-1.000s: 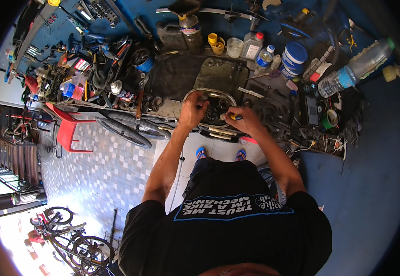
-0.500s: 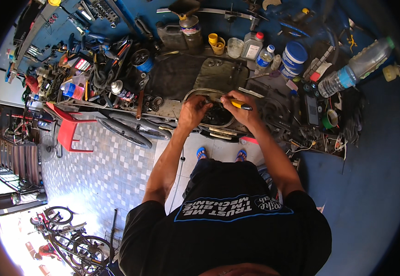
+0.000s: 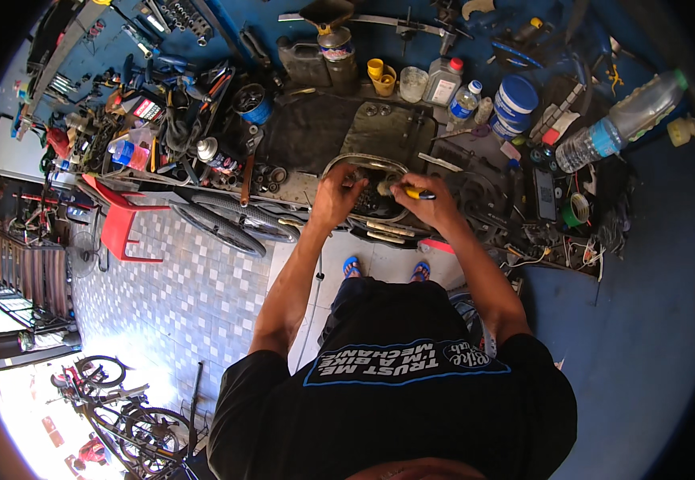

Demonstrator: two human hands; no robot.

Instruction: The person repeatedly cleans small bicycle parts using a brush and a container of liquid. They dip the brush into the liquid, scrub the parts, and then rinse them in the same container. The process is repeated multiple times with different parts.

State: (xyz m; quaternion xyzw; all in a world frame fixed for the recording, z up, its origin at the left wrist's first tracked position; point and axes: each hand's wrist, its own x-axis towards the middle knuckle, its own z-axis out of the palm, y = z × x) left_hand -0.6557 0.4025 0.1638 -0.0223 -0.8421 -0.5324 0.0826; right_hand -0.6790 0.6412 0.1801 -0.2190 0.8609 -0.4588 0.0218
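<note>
A metal pan (image 3: 367, 157) with dark parts or dark liquid in it sits at the front edge of the workbench. My left hand (image 3: 338, 196) is over its left side, fingers pinched around a small dark part too hidden to name. On the other side, my right hand (image 3: 431, 204) grips a brush (image 3: 419, 194) with a yellow and black handle. The brush's pale head points down and left into the pan, close to the fingers of my left hand.
Behind the pan lies a dark mat (image 3: 307, 132). Bottles and a blue-and-white tub (image 3: 514, 104) line the back. A spray can (image 3: 213, 152) and loose tools crowd the left. A phone (image 3: 545, 196) lies to the right. A red chair (image 3: 123, 220) and bicycle wheels stand on the floor.
My right hand has turned and lowered slightly, so the brush head now shows inside the pan. My left hand has stayed almost in place.
</note>
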